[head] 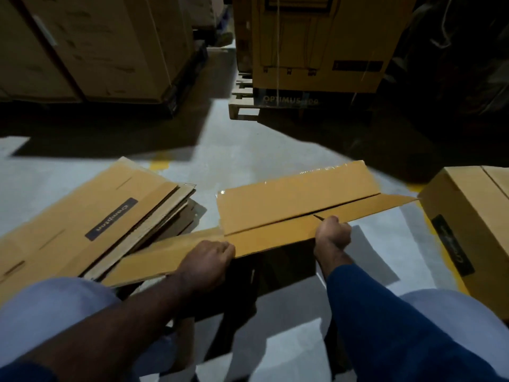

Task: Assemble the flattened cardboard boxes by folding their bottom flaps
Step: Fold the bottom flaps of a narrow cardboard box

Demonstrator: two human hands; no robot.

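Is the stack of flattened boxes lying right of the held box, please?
No, the stack lies on the floor left of the held box.

pale grey concrete floor (220,144) is catching patchy light | light wooden pallet (242,106) is bearing a yellow-brown printed carton (316,51) | left of the pallet, tall brown cartons (96,45) are standing | nearer than the pallet, a yellow painted stripe (161,164) is showing

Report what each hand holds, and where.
Left grip holds the box's near flap at its near edge. Right grip curls at the flap seam; its hold cannot be told.

Brown box (275,239), 2 long flaps (297,199) folded nearly shut on top; flattened boxes (82,216) stacked just left.
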